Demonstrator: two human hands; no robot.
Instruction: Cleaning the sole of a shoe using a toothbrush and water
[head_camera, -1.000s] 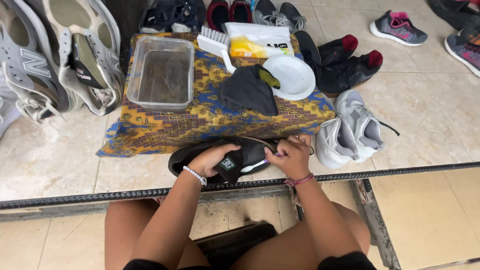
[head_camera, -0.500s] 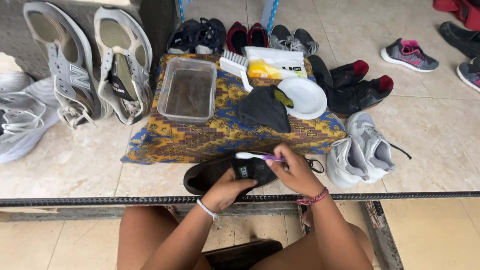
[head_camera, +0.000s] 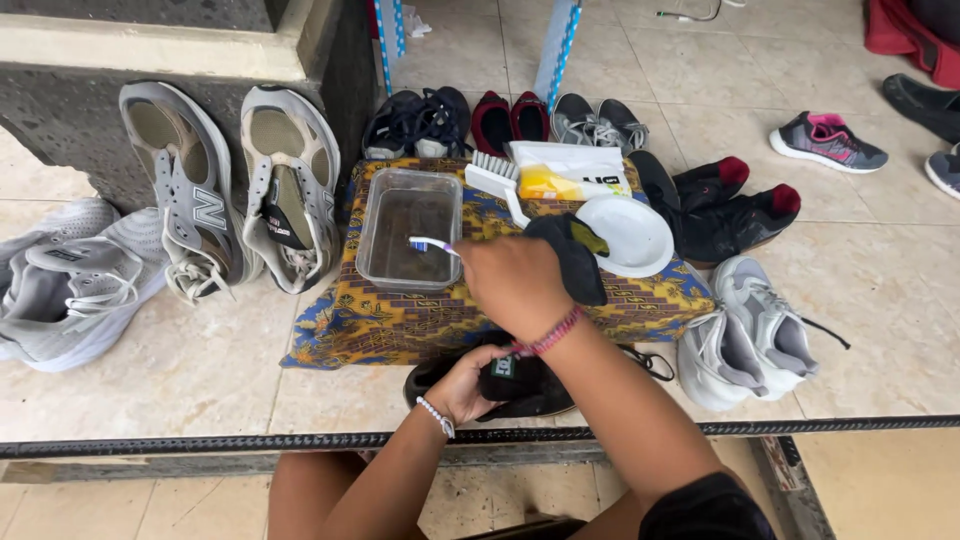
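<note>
My right hand (head_camera: 515, 285) reaches forward over the patterned cloth (head_camera: 360, 320), gripping a small toothbrush (head_camera: 428, 243) whose head is over the clear plastic tub (head_camera: 410, 232) of murky water. Nearer to me, my left hand (head_camera: 468, 385) holds a black shoe (head_camera: 520, 385) down on the tiled floor, close to the ledge in front of me. My right forearm crosses over the shoe and hides part of it.
On the cloth lie a white scrub brush (head_camera: 490, 178), a white and yellow pouch (head_camera: 565, 172), a white plate (head_camera: 628, 235) and a black rag (head_camera: 578, 255). Grey sneakers (head_camera: 230, 190) lean at left, white sneakers (head_camera: 745, 335) sit at right, several pairs lie beyond.
My right hand has left the black shoe and carried the toothbrush forward to the water tub. My left hand has stayed on the shoe. My view has shifted, bringing more of the left side in.
</note>
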